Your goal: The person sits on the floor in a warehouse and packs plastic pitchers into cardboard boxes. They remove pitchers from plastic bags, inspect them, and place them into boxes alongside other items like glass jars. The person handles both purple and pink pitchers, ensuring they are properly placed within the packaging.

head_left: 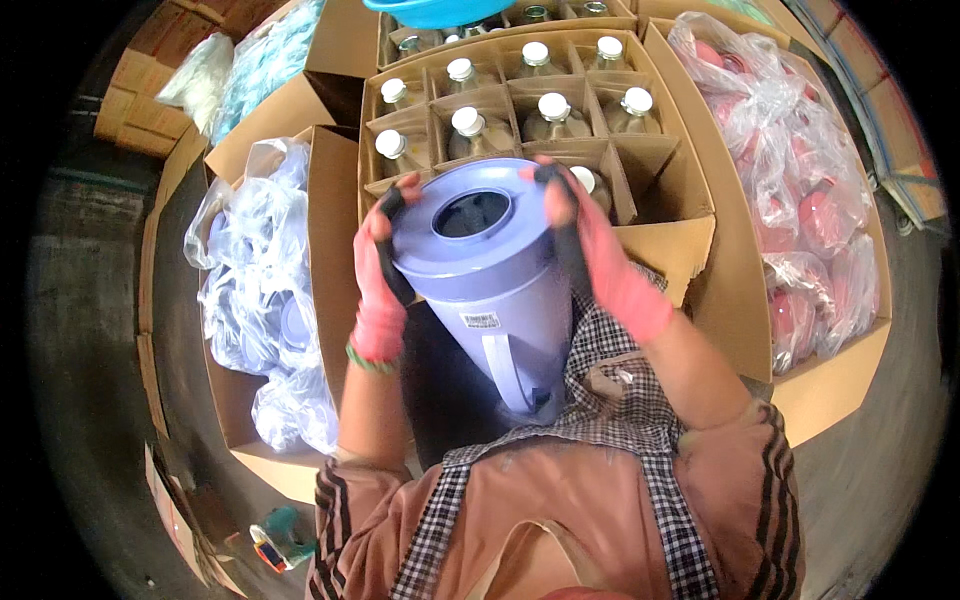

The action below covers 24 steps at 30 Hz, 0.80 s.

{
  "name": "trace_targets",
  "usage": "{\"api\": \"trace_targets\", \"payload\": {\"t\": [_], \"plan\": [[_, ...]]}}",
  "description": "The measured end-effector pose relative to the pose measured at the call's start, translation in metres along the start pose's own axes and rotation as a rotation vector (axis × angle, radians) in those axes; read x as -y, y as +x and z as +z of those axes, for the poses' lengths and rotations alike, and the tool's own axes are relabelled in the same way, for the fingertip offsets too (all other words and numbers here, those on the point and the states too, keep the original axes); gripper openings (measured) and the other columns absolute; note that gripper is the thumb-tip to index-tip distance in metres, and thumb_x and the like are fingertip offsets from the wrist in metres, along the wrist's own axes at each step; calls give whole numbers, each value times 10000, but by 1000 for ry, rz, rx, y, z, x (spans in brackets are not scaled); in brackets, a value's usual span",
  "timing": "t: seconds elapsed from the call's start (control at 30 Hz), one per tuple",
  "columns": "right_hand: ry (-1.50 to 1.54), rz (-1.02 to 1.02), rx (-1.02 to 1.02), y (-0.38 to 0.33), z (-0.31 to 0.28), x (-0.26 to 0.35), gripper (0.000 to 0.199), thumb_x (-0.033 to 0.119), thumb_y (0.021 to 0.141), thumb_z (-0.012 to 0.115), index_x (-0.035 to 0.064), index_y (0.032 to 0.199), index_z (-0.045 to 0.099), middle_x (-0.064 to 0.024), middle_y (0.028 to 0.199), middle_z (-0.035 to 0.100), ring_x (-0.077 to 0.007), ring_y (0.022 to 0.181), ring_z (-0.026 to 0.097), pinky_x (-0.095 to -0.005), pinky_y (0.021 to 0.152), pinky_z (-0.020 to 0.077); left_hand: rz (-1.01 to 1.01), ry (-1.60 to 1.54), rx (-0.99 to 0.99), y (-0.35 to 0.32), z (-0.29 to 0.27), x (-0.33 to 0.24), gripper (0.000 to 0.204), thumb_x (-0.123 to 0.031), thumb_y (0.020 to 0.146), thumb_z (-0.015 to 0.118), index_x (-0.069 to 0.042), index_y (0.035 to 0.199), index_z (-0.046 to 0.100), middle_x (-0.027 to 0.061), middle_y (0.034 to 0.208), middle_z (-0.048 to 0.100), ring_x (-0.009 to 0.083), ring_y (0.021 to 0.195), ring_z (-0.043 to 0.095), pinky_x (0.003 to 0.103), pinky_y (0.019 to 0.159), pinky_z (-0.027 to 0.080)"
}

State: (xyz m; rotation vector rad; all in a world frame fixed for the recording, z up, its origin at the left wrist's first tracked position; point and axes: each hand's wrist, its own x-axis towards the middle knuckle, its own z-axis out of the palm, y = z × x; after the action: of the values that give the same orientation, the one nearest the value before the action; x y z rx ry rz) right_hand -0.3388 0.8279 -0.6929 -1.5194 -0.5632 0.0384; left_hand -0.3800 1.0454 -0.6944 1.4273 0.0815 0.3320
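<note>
A lavender plastic jug (525, 310) stands tilted in front of my chest, its wide round top turned up towards me. The top has a dark round hole in its middle, and a white loop handle and a small label show on the near side. My left hand (380, 275), in a pink and black fingerless glove, grips the top's left edge. On the right edge my right hand (590, 240), gloved alike, presses with its fingers curled over the rim. The jug's base is low by my checked apron (620, 370).
Beyond the jug, a divided cardboard box (680, 205) holds several white-capped glass bottles (553, 110). Bagged lavender parts (260, 310) fill a box at left; bagged pink-red parts (825, 220) fill one at right. A blue basin (440, 10) sits at the far edge.
</note>
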Motion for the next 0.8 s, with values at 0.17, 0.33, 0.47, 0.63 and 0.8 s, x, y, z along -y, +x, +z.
{"api": "trace_targets", "payload": {"t": [0.17, 0.33, 0.47, 0.63, 0.8], "plan": [[331, 341, -253, 25, -30, 6, 522, 483, 853, 364, 42, 1115, 466, -36, 1039, 503, -134, 958, 462, -245, 832, 359, 178, 124, -184, -8, 20, -7, 508, -370, 862, 408, 46, 1153, 416, 150, 1155, 468, 223, 1124, 400, 320, 941, 306], [852, 346, -170, 8, 6, 3, 350, 268, 885, 378, 46, 1147, 444, -91, 1119, 482, -178, 1070, 425, -301, 944, 295, -118, -214, 46, -3, 11, -11, 477, -336, 850, 433, 36, 1149, 431, 120, 1114, 487, 191, 1078, 418, 307, 929, 306], [316, 219, -121, 1, -16, -10, 378, 264, 823, 453, 72, 1148, 442, -96, 1184, 390, -169, 1075, 386, -285, 899, 323, 40, 74, -138, -10, 7, 2, 606, -459, 822, 449, 36, 1169, 408, 118, 1125, 466, 190, 1052, 433, 298, 912, 315], [472, 270, -10, 19, 2, -5, 448, 381, 821, 486, 36, 1106, 454, -82, 1050, 473, -149, 1026, 411, -271, 855, 347, 165, 214, -10, -13, 10, -8, 561, -377, 818, 468, 49, 1177, 405, 137, 1163, 461, 211, 1079, 428, 309, 943, 295], [460, 237, -32, 8, -6, -12, 281, 188, 877, 408, 30, 1107, 435, -63, 1095, 476, -172, 1066, 418, -294, 890, 349, -83, 56, -57, -16, 12, -9, 419, -278, 864, 397, 19, 1157, 432, 87, 1050, 508, 143, 948, 456, 254, 857, 339]]}}
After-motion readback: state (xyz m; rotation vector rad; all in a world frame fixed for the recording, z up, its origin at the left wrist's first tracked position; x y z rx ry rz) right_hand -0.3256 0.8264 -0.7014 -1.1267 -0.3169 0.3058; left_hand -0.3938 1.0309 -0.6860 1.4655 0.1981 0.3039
